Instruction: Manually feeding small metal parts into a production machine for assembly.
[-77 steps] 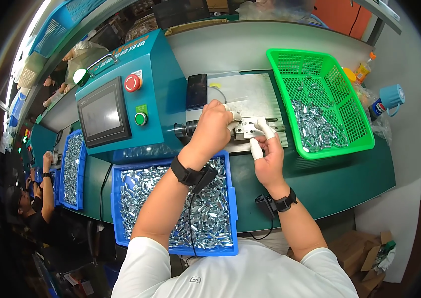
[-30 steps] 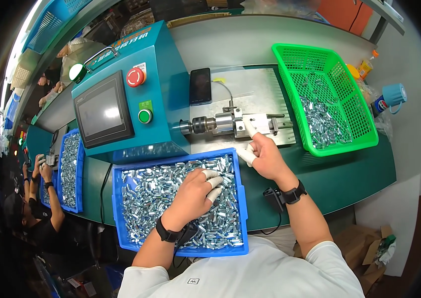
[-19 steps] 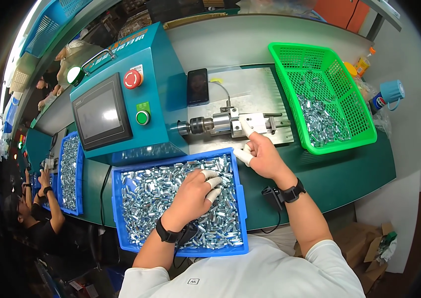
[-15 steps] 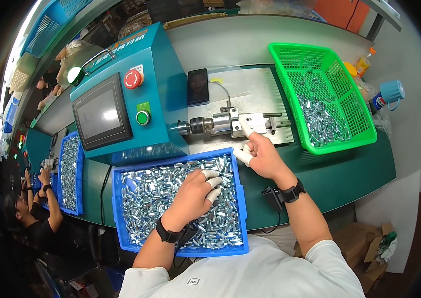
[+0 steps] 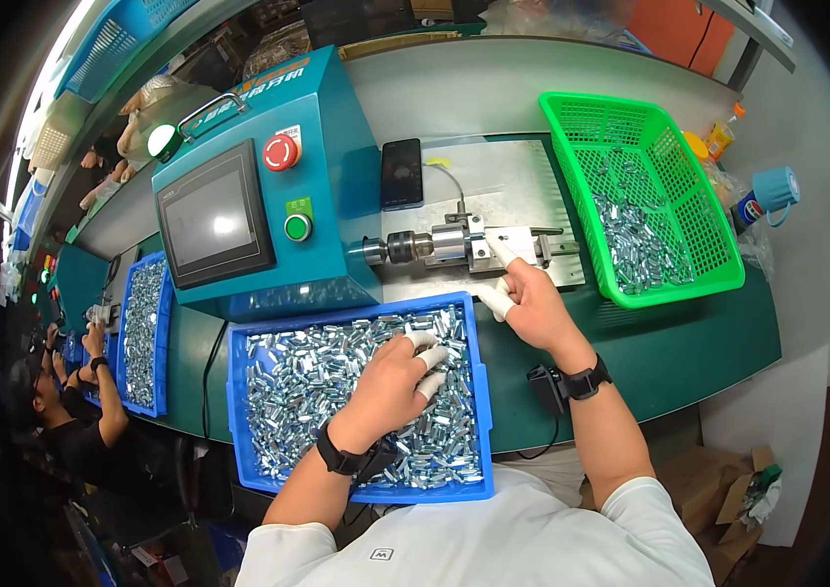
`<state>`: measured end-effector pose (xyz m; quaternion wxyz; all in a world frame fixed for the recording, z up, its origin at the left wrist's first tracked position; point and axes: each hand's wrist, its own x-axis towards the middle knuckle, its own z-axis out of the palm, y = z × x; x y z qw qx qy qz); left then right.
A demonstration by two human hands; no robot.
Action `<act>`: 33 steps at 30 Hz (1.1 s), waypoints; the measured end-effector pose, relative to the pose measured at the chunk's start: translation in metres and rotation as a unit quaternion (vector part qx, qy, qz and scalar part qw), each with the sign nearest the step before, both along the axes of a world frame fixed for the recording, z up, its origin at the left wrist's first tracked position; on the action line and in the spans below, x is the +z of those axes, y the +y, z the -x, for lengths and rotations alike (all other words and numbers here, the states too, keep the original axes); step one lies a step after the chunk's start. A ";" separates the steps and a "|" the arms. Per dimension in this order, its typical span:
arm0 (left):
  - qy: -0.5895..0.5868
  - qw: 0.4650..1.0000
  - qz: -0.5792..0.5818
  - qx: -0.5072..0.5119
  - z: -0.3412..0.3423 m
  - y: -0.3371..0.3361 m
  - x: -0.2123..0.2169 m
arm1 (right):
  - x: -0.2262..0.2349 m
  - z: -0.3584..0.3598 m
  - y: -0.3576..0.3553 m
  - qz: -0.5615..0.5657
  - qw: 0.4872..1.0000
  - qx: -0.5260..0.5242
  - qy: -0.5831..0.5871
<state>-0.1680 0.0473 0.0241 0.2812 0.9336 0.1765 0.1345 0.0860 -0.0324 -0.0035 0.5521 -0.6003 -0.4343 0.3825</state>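
Observation:
My left hand (image 5: 391, 377) lies in the blue tray (image 5: 239, 421) of small silver metal parts (image 5: 298, 377), its white-capped fingers curled into the pile. My right hand (image 5: 532, 298) is up at the small metal fixture (image 5: 523, 245) in front of the chuck (image 5: 410, 247) of the teal machine (image 5: 337, 166). Its capped index finger touches the fixture and the thumb is held apart. I cannot make out any part between its fingers. Both wrists wear black watches.
A green basket (image 5: 572, 117) of finished metal parts stands to the right of the fixture. A dark phone (image 5: 400, 173) lies on the machine's plate. Bottles (image 5: 753, 201) sit at the far right. At the left, a second blue tray (image 5: 141, 333) and another person (image 5: 72, 411) working.
My left hand has come down from the fixture into the blue tray and stayed there. My right hand has kept close to the fixture, shifting only slightly.

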 end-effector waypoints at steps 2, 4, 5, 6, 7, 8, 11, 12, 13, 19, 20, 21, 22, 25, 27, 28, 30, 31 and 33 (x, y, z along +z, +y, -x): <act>-0.007 0.999 -0.006 -0.034 -0.004 -0.002 0.009 | -0.001 -0.002 -0.001 0.001 1.000 -0.026 -0.016; -0.012 0.999 -0.009 -0.049 -0.005 -0.004 0.009 | 0.003 -0.007 -0.001 0.013 0.998 -0.045 -0.048; -0.016 0.998 -0.006 -0.059 -0.006 -0.005 0.006 | 0.008 -0.009 -0.001 0.024 0.994 -0.066 -0.079; -0.021 0.997 -0.003 -0.069 -0.006 -0.005 0.002 | 0.013 -0.009 -0.001 0.035 0.990 -0.086 -0.110; -0.026 0.997 0.000 -0.079 -0.005 -0.006 -0.002 | 0.017 -0.008 -0.001 0.035 0.990 -0.083 -0.111; -0.027 0.997 -0.001 -0.076 -0.003 -0.005 -0.004 | 0.023 -0.006 -0.001 0.021 0.978 -0.105 -0.179; 0.009 0.998 0.014 -0.065 0.000 -0.002 -0.010 | 0.032 -0.003 -0.001 -0.005 0.937 -0.152 -0.314; 0.008 0.998 0.014 -0.065 0.000 -0.003 -0.011 | 0.030 -0.003 0.001 -0.048 0.921 -0.142 -0.360; 0.005 0.998 0.016 -0.063 0.001 -0.003 -0.012 | 0.028 -0.003 0.004 -0.091 0.901 -0.132 -0.404; -0.010 0.998 0.021 -0.062 0.003 -0.002 -0.011 | 0.039 0.003 0.010 -0.046 0.875 -0.072 -0.477; -0.010 0.998 0.021 -0.062 0.003 -0.002 -0.010 | 0.039 0.001 0.012 -0.041 0.864 -0.066 -0.498; -0.011 0.998 0.021 -0.063 0.003 -0.002 -0.010 | 0.040 0.000 0.013 -0.036 0.852 -0.060 -0.519; -0.010 0.998 0.022 -0.064 0.003 -0.002 -0.009 | 0.040 -0.001 0.014 -0.031 0.840 -0.054 -0.540; -0.008 0.998 0.022 -0.064 0.003 -0.002 -0.008 | 0.041 -0.002 0.017 -0.038 0.855 -0.069 -0.512; -0.004 0.998 0.024 -0.062 0.003 -0.002 -0.007 | 0.041 -0.004 0.015 -0.042 0.863 -0.077 -0.498; -0.004 0.998 0.024 -0.063 0.003 -0.002 -0.007 | 0.042 -0.008 0.011 -0.062 0.891 -0.119 -0.434; -0.007 0.997 0.026 -0.066 0.002 -0.002 -0.007 | 0.043 -0.016 0.004 -0.101 0.929 -0.197 -0.297; -0.008 0.997 0.028 -0.068 0.002 -0.002 -0.008 | 0.041 -0.019 0.002 -0.101 0.929 -0.196 -0.297; -0.009 0.998 0.023 -0.066 0.003 -0.001 -0.007 | 0.030 -0.022 -0.002 -0.239 0.925 -0.275 -0.107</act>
